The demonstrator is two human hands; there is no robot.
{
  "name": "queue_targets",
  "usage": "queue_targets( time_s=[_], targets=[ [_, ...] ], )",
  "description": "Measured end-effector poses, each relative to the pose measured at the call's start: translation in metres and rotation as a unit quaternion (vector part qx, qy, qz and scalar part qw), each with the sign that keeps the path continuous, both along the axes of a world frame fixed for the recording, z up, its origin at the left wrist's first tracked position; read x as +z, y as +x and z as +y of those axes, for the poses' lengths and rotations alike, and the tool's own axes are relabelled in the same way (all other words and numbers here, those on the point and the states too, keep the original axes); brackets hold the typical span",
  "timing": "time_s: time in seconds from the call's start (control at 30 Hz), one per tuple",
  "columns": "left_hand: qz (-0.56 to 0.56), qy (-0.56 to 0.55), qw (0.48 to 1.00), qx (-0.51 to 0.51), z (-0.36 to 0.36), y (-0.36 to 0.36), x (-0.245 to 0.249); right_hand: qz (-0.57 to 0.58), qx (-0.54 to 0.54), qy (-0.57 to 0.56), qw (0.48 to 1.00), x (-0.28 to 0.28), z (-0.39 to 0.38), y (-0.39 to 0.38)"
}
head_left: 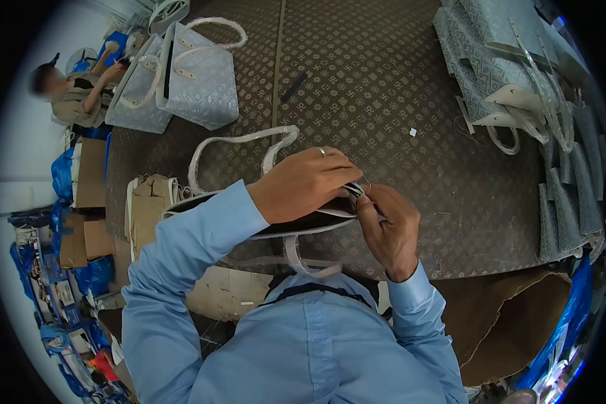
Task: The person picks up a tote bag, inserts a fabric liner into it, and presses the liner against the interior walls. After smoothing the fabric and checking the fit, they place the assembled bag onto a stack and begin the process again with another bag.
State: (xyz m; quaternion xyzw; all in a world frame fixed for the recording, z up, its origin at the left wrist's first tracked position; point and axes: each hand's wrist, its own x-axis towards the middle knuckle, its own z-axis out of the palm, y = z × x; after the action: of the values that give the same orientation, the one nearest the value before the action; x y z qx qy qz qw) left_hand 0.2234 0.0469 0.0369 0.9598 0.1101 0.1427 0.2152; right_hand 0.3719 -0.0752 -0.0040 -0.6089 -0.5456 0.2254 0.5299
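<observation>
At the near edge of the patterned table (pixel 384 121), two hands are holding one bag (pixel 310 224).
The left hand (pixel 303 183), wearing one ring, is closing over the bag's top edge, and the right hand (pixel 387 232) is pinching the bag's end with narrow fingers. Two pale handles (pixel 239 141) are hanging from it, one lying on the table. Two finished bags (pixel 202 77) are standing far left. The pile of bags (pixel 498 74) at the right is overlapping too much for counting. No writing is readable.
</observation>
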Motion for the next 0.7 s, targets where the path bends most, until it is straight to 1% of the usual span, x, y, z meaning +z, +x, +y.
queue_targets(
  time_s=[0.03, 0.17, 0.23, 0.27, 0.37, 0.43, 0.47, 0.53, 0.6, 0.67, 0.7],
  targets=[
    [0.004, -0.018, 1.0, -0.011, 0.003, 0.004, -0.001, -0.001, -0.007, 0.002, 1.0, 0.0, 0.0, 0.001],
    [0.001, -0.024, 0.999, -0.033, 0.009, 0.009, -0.007, -0.012, 0.007, 0.016, 1.0, -0.001, -0.002, 0.003],
    [-0.029, -0.025, 0.997, -0.071, 0.011, 0.01, -0.009, -0.018, 0.015, 0.026, 0.999, -0.002, -0.003, 0.003],
    [-0.029, -0.025, 0.997, -0.072, 0.012, 0.009, -0.009, -0.022, 0.034, 0.023, 0.999, -0.001, -0.003, 0.004],
    [-0.027, 0.008, 0.996, -0.087, 0.014, 0.008, -0.009, -0.044, 0.066, 0.032, 0.996, -0.002, -0.003, 0.008],
    [0.015, 0.033, 0.993, -0.114, 0.017, 0.008, -0.006, -0.063, 0.077, 0.045, 0.994, -0.001, -0.002, 0.01],
    [0.012, 0.036, 0.993, -0.115, 0.019, 0.009, -0.006, -0.07, 0.087, 0.036, 0.993, 0.0, -0.002, 0.011],
    [0.054, 0.019, 0.991, -0.119, 0.024, 0.011, -0.008, -0.087, 0.095, 0.031, 0.991, 0.003, -0.002, 0.014],
    [0.039, 0.043, 0.992, -0.11, 0.023, 0.008, -0.008, -0.105, 0.102, 0.011, 0.989, 0.007, 0.0, 0.015],
    [0.026, 0.064, 0.993, -0.099, 0.018, 0.001, -0.01, -0.119, 0.114, 0.023, 0.986, 0.01, 0.002, 0.016],
    [0.031, 0.06, 0.996, -0.058, 0.012, -0.002, -0.013, -0.126, 0.128, 0.027, 0.983, 0.013, 0.003, 0.017]
  ],
)
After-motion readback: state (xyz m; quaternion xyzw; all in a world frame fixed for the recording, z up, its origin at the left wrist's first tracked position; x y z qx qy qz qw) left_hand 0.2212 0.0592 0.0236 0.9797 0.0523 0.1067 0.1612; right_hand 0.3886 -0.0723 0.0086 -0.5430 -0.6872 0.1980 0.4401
